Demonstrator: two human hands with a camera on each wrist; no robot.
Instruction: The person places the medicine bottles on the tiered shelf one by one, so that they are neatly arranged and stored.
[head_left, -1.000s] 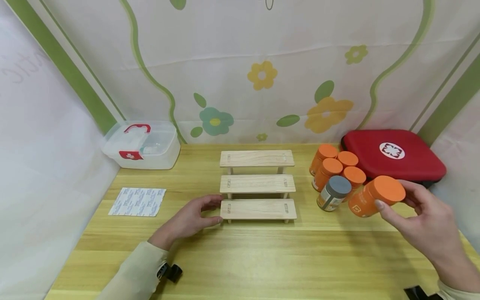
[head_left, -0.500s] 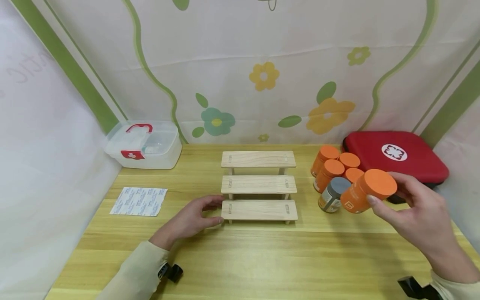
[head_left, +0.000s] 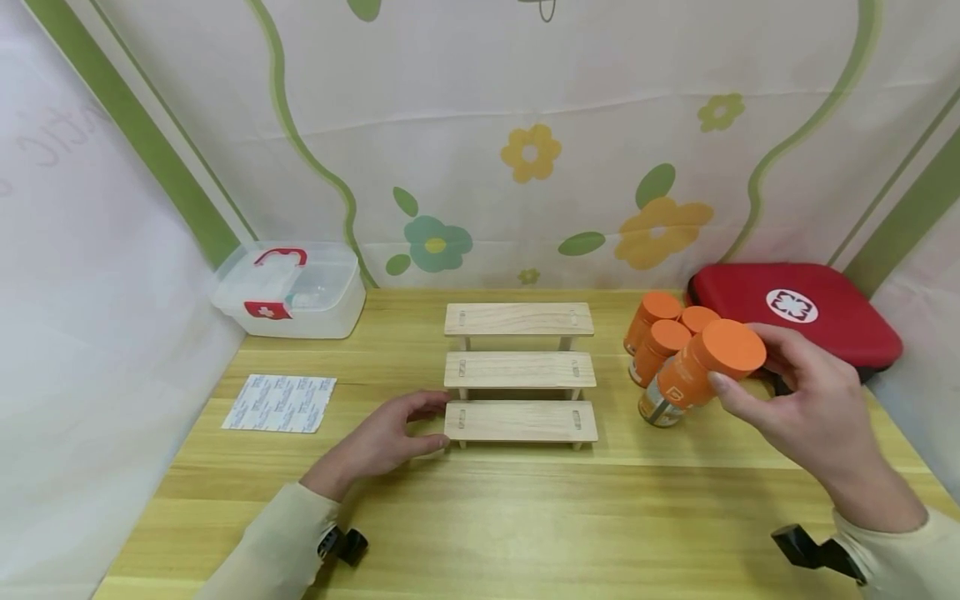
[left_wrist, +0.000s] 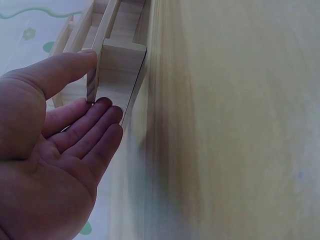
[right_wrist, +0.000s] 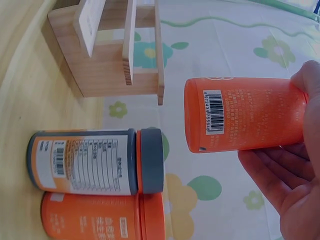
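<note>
My right hand [head_left: 806,408] grips an orange bottle [head_left: 693,371] by its cap end and holds it tilted in the air. Below it stands a jar [right_wrist: 80,162] with a grey lid, which the held bottle partly hides in the head view. Several upright orange bottles [head_left: 654,354] are grouped just behind. At the middle of the table is a small three-step wooden shelf [head_left: 521,421]. My left hand [head_left: 382,437] touches the left end of its lowest step, thumb at the front corner, the fairly straight fingers further back.
At the back right lies a red first-aid case [head_left: 832,321]. A clear plastic first-aid box [head_left: 322,304] with a red handle sits at the back left. A printed white sheet [head_left: 281,404] lies on the wooden table [head_left: 480,525] in front of it. A flowered curtain hangs behind.
My right hand has carried the orange bottle left and slightly up, so that it now covers the grey lid in the head view. The left hand has stayed by the shelf.
</note>
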